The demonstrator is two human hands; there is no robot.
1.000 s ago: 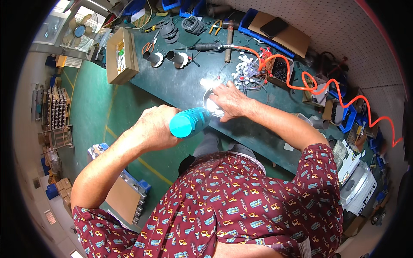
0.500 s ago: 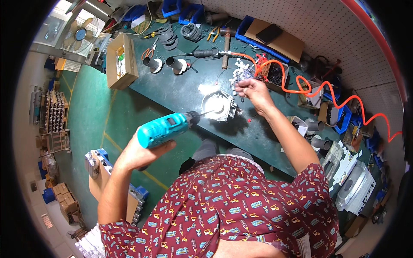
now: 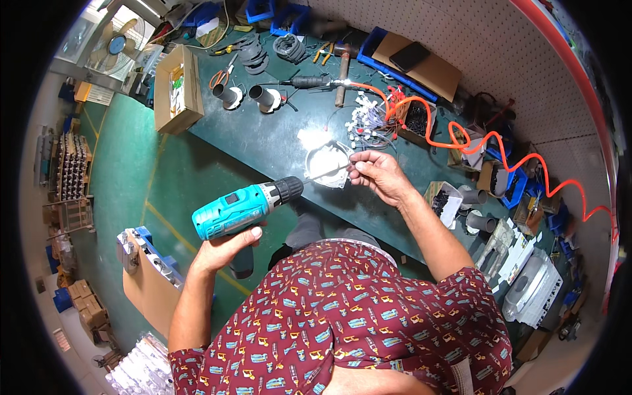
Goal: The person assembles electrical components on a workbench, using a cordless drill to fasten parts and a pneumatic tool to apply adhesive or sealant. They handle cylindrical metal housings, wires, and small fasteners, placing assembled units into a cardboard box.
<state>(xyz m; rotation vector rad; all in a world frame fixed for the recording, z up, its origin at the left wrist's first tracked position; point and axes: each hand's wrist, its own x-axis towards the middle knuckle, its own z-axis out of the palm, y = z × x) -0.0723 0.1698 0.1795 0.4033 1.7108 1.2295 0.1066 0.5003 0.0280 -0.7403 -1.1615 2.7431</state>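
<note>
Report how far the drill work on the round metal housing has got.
Done: the round silver metal housing lies on the dark green workbench.

In hand: the left hand grips the turquoise cordless drill, its long bit pointing at the housing. The right hand pinches at the bit's tip; whether it holds a screw is too small to tell.

Left: no driving shows yet.

Your green bench (image 3: 276, 141) holds a round metal part (image 3: 327, 162) in the middle. At ten o'clock sits a box (image 3: 176, 89). At two o'clock curls an orange hose (image 3: 487, 146).
</note>
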